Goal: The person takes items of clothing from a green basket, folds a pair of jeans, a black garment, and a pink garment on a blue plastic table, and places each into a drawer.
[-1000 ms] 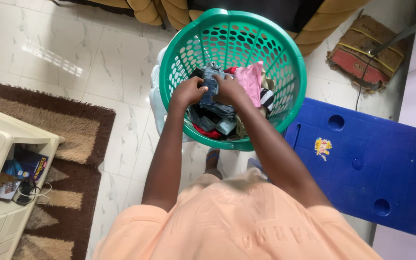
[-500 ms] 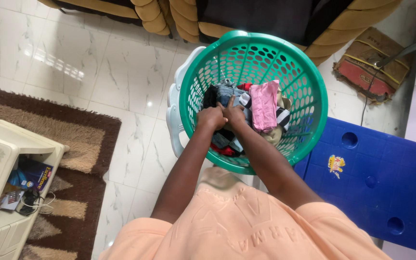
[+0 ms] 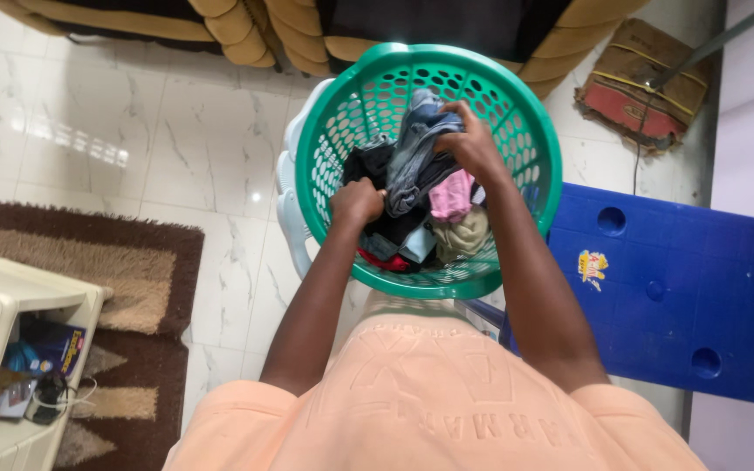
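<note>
Green plastic laundry basket [image 3: 534,139] fills the upper centre of the frame. In it we hold a grey-blue denim garment [image 3: 412,157] above the other clothes. Our right hand [image 3: 469,144] bunches its top, fingers clenched on the cloth; our left hand [image 3: 357,201] fists its lower fold. It looks soft, limp and fairly light; bunched folds grip best.

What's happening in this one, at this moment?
A person in a peach shirt stands over a green laundry basket full of clothes. Both hands grip a grey-blue denim garment: the right hand at its upper end, the left hand lower down. A pink garment lies beneath it, in the basket.
</note>
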